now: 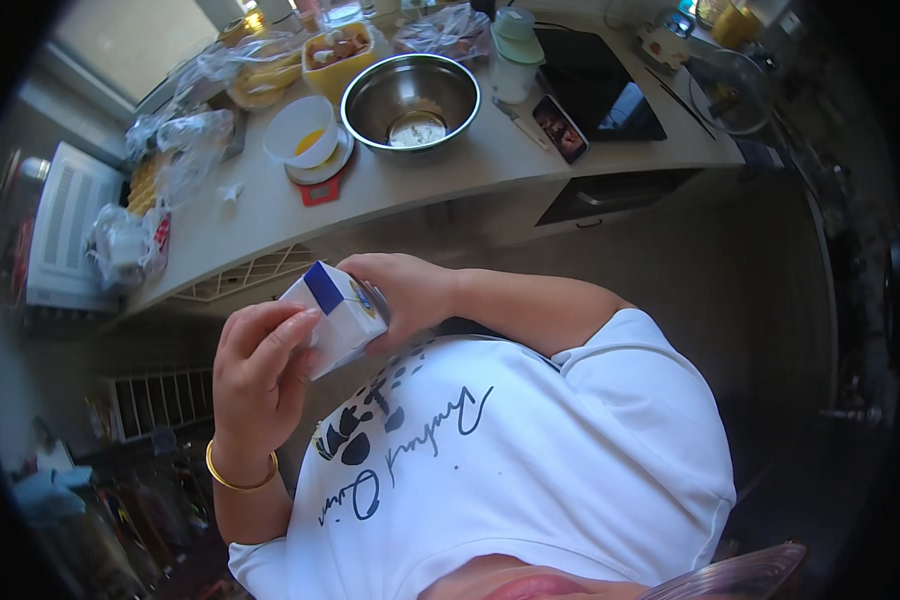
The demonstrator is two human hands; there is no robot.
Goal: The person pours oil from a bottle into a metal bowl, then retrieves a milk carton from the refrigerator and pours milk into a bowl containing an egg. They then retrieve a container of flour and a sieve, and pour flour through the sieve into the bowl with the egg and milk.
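My right hand (409, 300) is wrapped around the side of a white and blue carton (349, 330), held tilted in front of my chest. The fingertips of my left hand (266, 360), with a gold bangle at its wrist, pinch the carton's end face, around what seems to be a small white cap, mostly hidden by the fingers. On the counter beyond, a stainless steel bowl (371, 97) has some pale contents at its bottom. Left of it, a translucent plastic bowl (281, 135) with yellow liquid rests on a red kitchen scale (321, 192).
A smartphone (561, 129) and a knife (531, 132) lie near a black cooktop (630, 112) and a lidded plastic container (512, 71). A yellow tub (337, 75), plastic bags (195, 150) and a small white item (229, 195) are farther left. The counter edge (390, 214) curves across.
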